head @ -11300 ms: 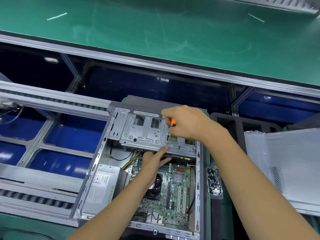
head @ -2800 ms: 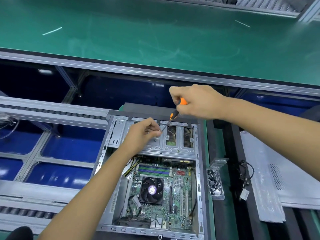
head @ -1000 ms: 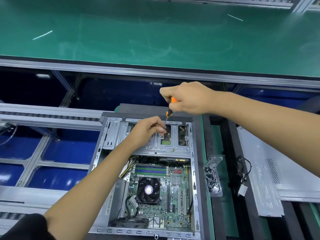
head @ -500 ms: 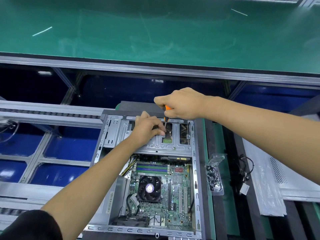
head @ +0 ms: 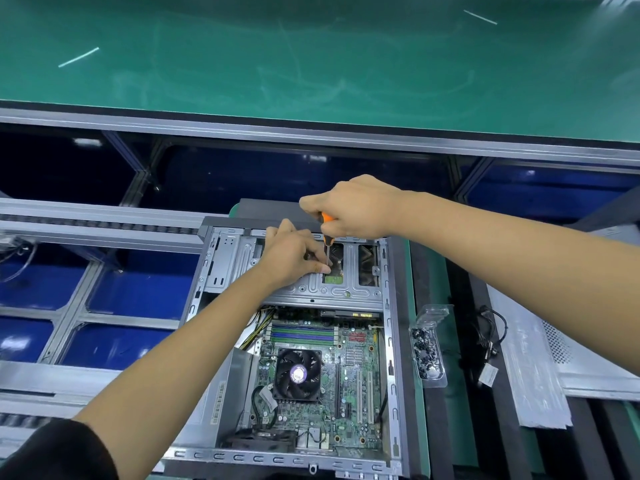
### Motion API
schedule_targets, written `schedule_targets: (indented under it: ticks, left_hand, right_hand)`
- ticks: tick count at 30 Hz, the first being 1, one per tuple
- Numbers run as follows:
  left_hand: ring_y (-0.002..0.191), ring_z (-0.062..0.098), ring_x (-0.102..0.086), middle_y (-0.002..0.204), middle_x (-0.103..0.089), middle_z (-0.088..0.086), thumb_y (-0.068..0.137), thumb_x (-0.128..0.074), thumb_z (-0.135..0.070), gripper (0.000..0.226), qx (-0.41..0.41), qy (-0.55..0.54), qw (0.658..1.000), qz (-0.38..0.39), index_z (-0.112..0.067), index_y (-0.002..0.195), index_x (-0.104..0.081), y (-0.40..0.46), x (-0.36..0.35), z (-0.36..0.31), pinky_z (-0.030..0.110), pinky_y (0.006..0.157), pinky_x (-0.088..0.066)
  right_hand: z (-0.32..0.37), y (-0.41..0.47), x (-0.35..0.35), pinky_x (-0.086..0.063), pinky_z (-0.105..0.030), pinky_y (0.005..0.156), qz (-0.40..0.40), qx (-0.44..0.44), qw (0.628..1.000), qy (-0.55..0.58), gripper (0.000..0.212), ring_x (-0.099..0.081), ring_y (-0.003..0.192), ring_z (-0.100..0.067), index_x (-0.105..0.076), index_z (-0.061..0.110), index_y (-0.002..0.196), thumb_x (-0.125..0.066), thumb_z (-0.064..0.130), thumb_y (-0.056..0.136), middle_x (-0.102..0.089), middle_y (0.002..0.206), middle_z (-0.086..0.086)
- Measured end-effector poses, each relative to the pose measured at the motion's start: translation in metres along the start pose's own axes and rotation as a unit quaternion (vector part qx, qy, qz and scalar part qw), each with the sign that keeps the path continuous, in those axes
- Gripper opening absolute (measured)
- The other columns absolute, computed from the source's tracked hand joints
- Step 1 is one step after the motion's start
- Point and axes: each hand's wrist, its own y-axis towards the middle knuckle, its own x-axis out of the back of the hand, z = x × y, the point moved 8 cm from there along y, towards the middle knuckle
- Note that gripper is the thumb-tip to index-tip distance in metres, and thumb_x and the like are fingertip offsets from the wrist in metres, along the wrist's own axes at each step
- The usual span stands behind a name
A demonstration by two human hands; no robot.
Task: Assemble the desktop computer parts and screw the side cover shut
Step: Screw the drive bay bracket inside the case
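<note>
A: Since half a second ago the right hand [head: 356, 207] has sunk a little toward the case [head: 394, 341], and more of the driver [head: 326, 233] shows below the fist. The left hand [head: 294, 258] has stayed on the cage [head: 311, 271].

B: How is the driver held?

A: The right hand's fingers are curled round the orange handle, clamped on it. The thin shaft runs down, near upright, to a point just beside the left fingertips [head: 320, 266].

B: And the left hand's grip?

A: Its fingers are bent and drawn together at the driver's tip, pressed down onto the cage. They seem to pinch something small there, but whether a screw sits between them I cannot tell.

B: Where is the case itself?

A: Lying open side up on the green mat [head: 420, 393], straight below the head camera. The cage fills its far end; nearer lies the board [head: 349, 382], with the fan [head: 296, 374] on its left part and the memory sticks [head: 301, 336] between fan and cage.

B: The cover?

A: The cover [head: 581, 358] is off, lying flat well to the right of the case, partly under a plastic sheet [head: 526, 375].

B: Anything between them?

A: A clear tray [head: 427, 351] of dark screws just beside the case's right wall, and a black cable [head: 491, 330] between tray and cover.
</note>
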Motion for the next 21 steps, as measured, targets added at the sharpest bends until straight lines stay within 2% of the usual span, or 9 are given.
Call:
schedule_targets:
  ticks: [4,7,10,14,17,19,21]
  left_hand:
    - [0.095,0.014,-0.033,0.094,-0.068,-0.017,0.077,-0.077,-0.06,0.012,0.02,-0.02,1.0,0.007,-0.049,0.076,-0.071,-0.003,0.0,0.003,0.035,0.071,-0.013]
    - [0.097,0.013,-0.035,0.083,-0.063,-0.019,0.077,-0.078,-0.059,0.015,0.012,-0.035,0.999,0.017,-0.044,0.082,-0.078,-0.002,0.0,0.002,0.036,0.072,-0.016]
    - [0.096,0.011,-0.034,0.077,-0.059,-0.019,0.077,-0.079,-0.059,0.015,0.007,-0.043,0.999,0.032,-0.046,0.086,-0.078,-0.001,0.0,0.005,0.036,0.075,-0.02]
    - [0.092,0.009,-0.032,0.076,-0.055,-0.023,0.077,-0.078,-0.06,0.013,0.007,-0.03,0.999,0.02,-0.049,0.085,-0.078,-0.002,0.0,0.008,0.035,0.072,-0.017]
    - [0.091,-0.002,-0.028,0.076,-0.051,-0.028,0.076,-0.08,-0.059,0.013,0.012,-0.034,0.999,0.005,-0.049,0.084,-0.078,-0.004,0.0,0.007,0.037,0.071,-0.016]
    - [0.094,-0.016,-0.023,0.075,-0.047,-0.029,0.074,-0.082,-0.057,0.012,0.015,-0.031,0.999,-0.009,-0.047,0.081,-0.078,-0.004,0.001,0.006,0.038,0.07,-0.015]
    - [0.091,-0.006,-0.027,0.075,-0.051,-0.026,0.075,-0.082,-0.056,0.012,0.019,-0.036,0.999,0.01,-0.046,0.081,-0.078,-0.003,-0.001,0.006,0.037,0.072,-0.018]
  right_hand:
    - [0.005,0.001,0.0,-0.031,-0.032,0.053,-0.004,0.01,1.0,-0.003,0.012,-0.047,0.056,-0.01,-0.04,0.03,0.089,-0.052,0.03,0.092,-0.056,0.07,0.007]
    - [0.008,0.001,0.0,-0.025,-0.031,0.051,-0.004,0.015,1.0,-0.001,0.014,-0.046,0.056,-0.006,-0.04,0.031,0.087,-0.053,0.032,0.092,-0.052,0.067,0.01]
    - [0.009,0.003,0.001,-0.024,-0.031,0.05,-0.01,0.005,1.0,-0.015,0.012,-0.046,0.055,-0.01,-0.042,0.028,0.087,-0.053,0.03,0.092,-0.051,0.063,0.008]
    - [0.013,0.007,0.002,-0.023,-0.032,0.05,-0.008,-0.009,1.0,-0.028,0.016,-0.042,0.052,-0.013,-0.042,0.027,0.081,-0.054,0.029,0.092,-0.049,0.06,0.005]
    - [0.018,0.009,0.003,-0.023,-0.032,0.05,0.001,0.001,0.999,-0.037,0.023,-0.039,0.049,-0.013,-0.037,0.027,0.073,-0.052,0.027,0.09,-0.047,0.056,0.005]
    - [0.018,0.01,0.003,-0.022,-0.032,0.051,0.008,0.0,0.999,-0.034,0.017,-0.04,0.051,-0.013,-0.041,0.026,0.077,-0.052,0.027,0.09,-0.048,0.058,0.005]
    - [0.016,0.01,0.001,-0.022,-0.032,0.051,0.012,-0.006,1.0,-0.022,0.012,-0.042,0.053,-0.012,-0.044,0.026,0.082,-0.053,0.027,0.091,-0.05,0.061,0.005]
